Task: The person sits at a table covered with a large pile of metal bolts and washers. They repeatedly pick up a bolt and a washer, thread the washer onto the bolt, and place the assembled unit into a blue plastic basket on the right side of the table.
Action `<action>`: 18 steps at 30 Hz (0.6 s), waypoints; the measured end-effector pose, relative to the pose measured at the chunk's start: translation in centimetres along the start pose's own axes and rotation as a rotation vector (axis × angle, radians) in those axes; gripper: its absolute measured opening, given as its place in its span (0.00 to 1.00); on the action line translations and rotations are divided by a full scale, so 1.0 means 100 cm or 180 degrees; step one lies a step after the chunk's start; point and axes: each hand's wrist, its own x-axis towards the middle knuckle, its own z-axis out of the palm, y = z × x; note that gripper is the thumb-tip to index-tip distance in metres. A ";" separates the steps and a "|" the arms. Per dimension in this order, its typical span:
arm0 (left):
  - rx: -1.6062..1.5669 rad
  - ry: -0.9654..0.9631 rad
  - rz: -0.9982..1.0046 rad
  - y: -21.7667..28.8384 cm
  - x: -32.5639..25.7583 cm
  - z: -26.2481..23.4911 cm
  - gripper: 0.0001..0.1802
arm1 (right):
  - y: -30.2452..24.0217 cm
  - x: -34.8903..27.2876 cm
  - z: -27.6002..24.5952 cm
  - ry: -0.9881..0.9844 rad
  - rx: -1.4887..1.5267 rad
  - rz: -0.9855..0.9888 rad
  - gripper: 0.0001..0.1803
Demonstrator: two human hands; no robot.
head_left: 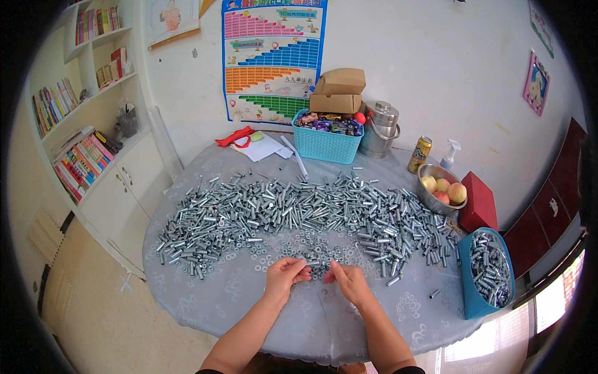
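My left hand [285, 277] is closed in a pinch on a short silvery anchor bolt [313, 262], which points toward my right hand. A short gap to the right, my right hand [350, 282] has thumb and fingers pressed together; anything between them is too small to make out. Both hands hover over the near edge of a scatter of small nuts and washers [299, 243]. Beyond them a wide heap of similar metal anchor bolts [280, 202] spreads in an arc across the grey tablecloth [205, 299].
At the right edge stands a blue bin [471, 293] full of metal pieces, beside a red box [478, 202] and a steel bowl [430, 198] of peaches. Along the back are a can [420, 154], a spray bottle [450, 153], a steel pot [379, 134], a turquoise basket [324, 146] and papers [265, 147].
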 end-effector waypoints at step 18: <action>0.0279 0.0138 0.0175 0.000 -0.001 0.003 0.05 | -0.010 -0.001 0.000 0.0332 0.0595 0.0015 0.22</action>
